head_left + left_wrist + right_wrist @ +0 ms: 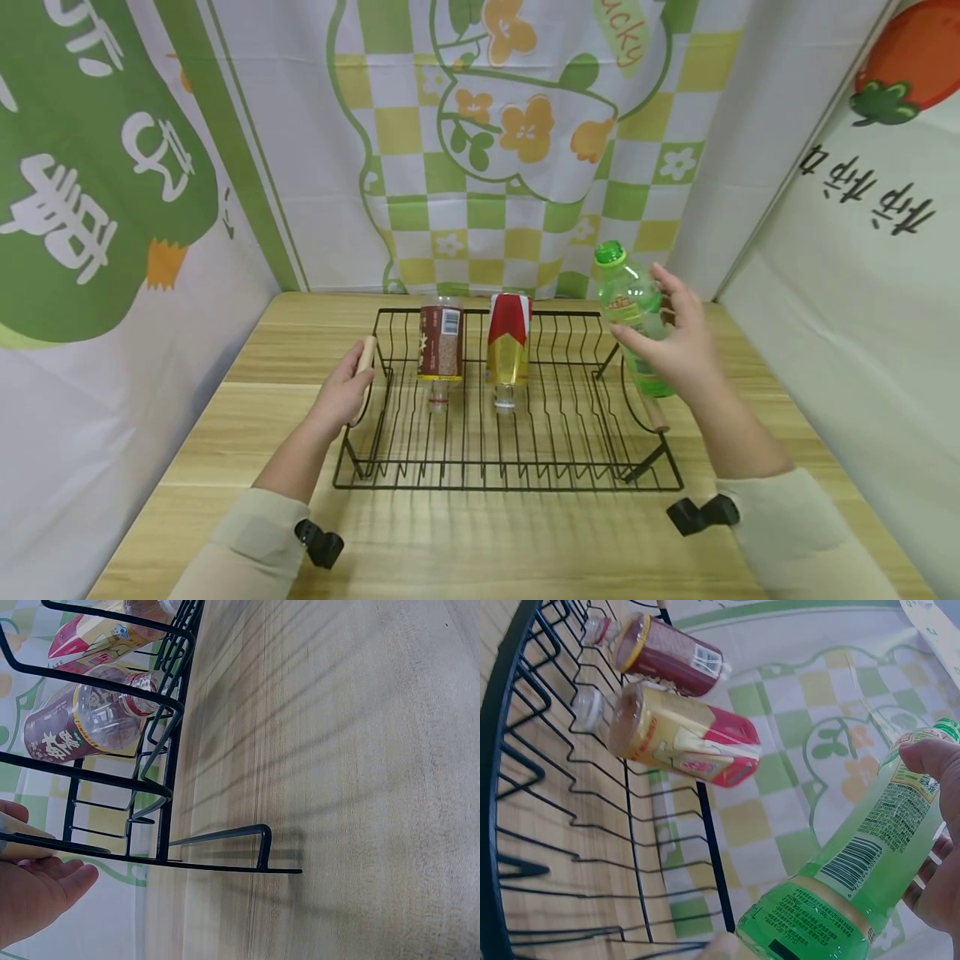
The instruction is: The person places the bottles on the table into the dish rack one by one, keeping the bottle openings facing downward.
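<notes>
My right hand (686,346) grips a green-capped plastic bottle (628,296) around its middle, above the right end of a black wire dish rack (517,462). The bottle's cap points up and away in the head view; the right wrist view shows its barcode label and green base. At the rack's left end, my left hand (347,393) holds the pale wooden handle (367,354). Two empty-looking bottles lie in the rack with their necks toward me: one with a maroon label (439,343), the other with a red and yellow label (508,343).
A second wooden handle (657,415) is on the rack's right side, below the green bottle. The rack stands on a wooden table (495,542). Behind it hangs a checked, flowered cloth (480,225), and white printed cloths close off both sides.
</notes>
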`<state>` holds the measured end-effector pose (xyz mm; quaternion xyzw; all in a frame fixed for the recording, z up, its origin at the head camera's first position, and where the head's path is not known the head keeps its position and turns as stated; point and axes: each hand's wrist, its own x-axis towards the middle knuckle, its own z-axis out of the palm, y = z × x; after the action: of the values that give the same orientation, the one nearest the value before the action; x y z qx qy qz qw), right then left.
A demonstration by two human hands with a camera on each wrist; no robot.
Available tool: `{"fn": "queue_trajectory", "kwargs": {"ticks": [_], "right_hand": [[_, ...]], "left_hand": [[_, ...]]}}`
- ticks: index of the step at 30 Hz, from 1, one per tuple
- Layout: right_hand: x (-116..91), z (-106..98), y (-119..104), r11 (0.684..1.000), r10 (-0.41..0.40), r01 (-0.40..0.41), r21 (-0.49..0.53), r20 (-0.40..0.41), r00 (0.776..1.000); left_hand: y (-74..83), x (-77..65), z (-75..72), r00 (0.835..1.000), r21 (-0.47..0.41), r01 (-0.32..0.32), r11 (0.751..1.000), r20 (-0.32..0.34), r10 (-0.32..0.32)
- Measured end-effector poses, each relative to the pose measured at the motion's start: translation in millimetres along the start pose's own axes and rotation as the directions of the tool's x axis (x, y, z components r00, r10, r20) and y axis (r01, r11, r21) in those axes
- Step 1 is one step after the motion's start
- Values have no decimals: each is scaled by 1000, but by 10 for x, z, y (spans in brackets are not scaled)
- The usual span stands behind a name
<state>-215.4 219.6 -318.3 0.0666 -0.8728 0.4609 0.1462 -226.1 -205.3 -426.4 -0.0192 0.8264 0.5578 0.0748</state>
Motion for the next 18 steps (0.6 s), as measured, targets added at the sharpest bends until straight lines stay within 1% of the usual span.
{"fn": "queue_trajectory", "kwargs": {"ticks": [6, 12, 18], "right_hand": [[-56, 155, -44, 999, -33, 33, -18, 36, 999], [-113, 305, -64, 999, -26, 29, -31, 99, 995], [-155, 435, -70, 995, -36, 49, -83, 157, 987]], "left_hand": [[6, -3, 1, 1000, 10, -3, 1000, 1, 3], [1, 10, -4, 1000, 33, 2, 999, -10, -2], [21, 8, -13, 1000, 87, -15, 996, -22, 17]]}}
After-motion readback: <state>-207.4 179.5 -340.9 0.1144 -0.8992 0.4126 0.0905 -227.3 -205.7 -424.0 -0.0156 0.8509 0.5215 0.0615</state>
